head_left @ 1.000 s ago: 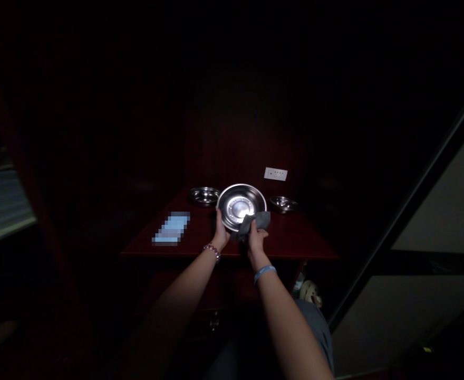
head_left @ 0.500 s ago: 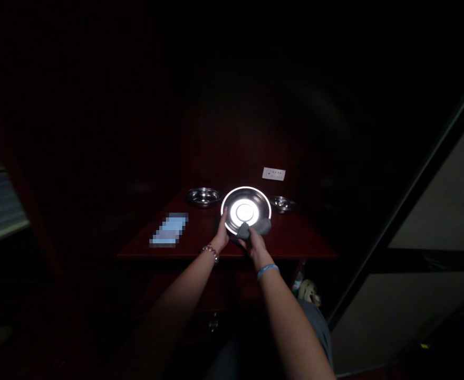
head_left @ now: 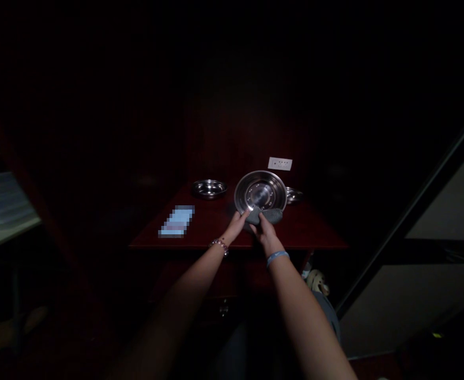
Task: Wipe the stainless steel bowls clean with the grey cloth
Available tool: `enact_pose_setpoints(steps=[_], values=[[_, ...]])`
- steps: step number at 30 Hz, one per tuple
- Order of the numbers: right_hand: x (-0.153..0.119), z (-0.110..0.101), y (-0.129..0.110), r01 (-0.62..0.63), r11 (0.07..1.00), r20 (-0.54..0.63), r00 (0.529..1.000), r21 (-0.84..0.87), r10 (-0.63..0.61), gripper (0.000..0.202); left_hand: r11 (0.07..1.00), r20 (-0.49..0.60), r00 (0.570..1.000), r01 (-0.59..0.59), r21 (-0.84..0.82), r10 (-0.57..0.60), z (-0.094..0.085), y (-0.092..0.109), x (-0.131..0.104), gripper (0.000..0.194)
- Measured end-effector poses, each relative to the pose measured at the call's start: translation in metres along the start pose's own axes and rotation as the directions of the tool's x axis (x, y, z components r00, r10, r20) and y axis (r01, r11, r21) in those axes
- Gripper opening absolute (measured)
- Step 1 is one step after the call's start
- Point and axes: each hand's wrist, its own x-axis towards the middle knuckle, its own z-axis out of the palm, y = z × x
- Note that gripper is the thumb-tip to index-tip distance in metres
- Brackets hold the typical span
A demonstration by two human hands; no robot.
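Observation:
A round steel basin [head_left: 260, 192] is held up over the dark red desk [head_left: 212, 232], tilted so that its inside faces me. My left hand [head_left: 237, 224] is closed on the lower left of its rim, the thumb lying over the edge. A grey cloth [head_left: 269, 215] is bunched in my right hand [head_left: 264, 229], whose fingers press it against the basin's lower rim. Part of the cloth hangs out to the right. Some of my right fingers are hidden beneath the basin.
One steel bowl [head_left: 209, 189] sits at the back left of the desk, another [head_left: 294, 196] partly behind the held basin. A blurred-out phone-like bright rectangle [head_left: 177, 221] lies at the left. A white socket panel [head_left: 280, 163] is on the back wall.
The basin has turned in my hands, and the bright glare inside it is gone. My left hand has slid lower along the rim, closer to the cloth. The view has shifted slightly.

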Motion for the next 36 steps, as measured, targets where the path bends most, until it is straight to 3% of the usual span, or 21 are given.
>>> enact_pose_setpoints(steps=[4,12,17,19,21,23,27,36], values=[[0.004,-0.008,-0.017,0.032,0.996,0.072,0.997,-0.088,-0.026,0.014,0.995,-0.05,0.998,-0.026,0.094,0.031,0.0,0.004,0.0,0.019],[0.018,-0.029,-0.034,0.259,0.94,0.148,0.962,-0.223,-0.229,0.029,0.983,-0.122,0.984,-0.111,0.149,0.13,0.002,0.015,-0.009,0.019],[0.018,-0.023,-0.023,0.177,0.97,0.031,0.984,-0.169,-0.175,0.028,0.988,-0.076,0.987,-0.133,0.075,0.138,0.005,0.023,-0.015,0.026],[0.016,-0.017,-0.015,0.134,0.985,-0.006,0.991,-0.106,-0.135,0.025,0.989,-0.009,0.99,-0.141,0.044,0.142,0.005,0.022,-0.017,0.036],[0.013,-0.011,-0.007,0.074,0.997,-0.003,0.997,-0.033,-0.074,0.022,0.987,0.073,0.986,-0.155,0.049,0.152,0.005,0.019,-0.017,0.051],[0.011,-0.007,0.001,0.019,1.0,0.027,0.999,0.011,-0.019,0.02,0.988,0.11,0.985,-0.138,0.068,0.13,0.005,0.014,-0.015,0.053],[0.006,-0.002,0.013,-0.001,1.0,0.068,0.998,0.021,-0.001,0.019,0.998,0.055,0.998,-0.03,0.062,0.027,0.004,0.005,-0.006,0.028],[0.01,-0.006,0.013,0.015,1.0,0.044,0.999,-0.014,-0.014,0.022,0.998,-0.125,0.992,-0.026,0.057,0.033,0.002,0.006,-0.003,0.014]])
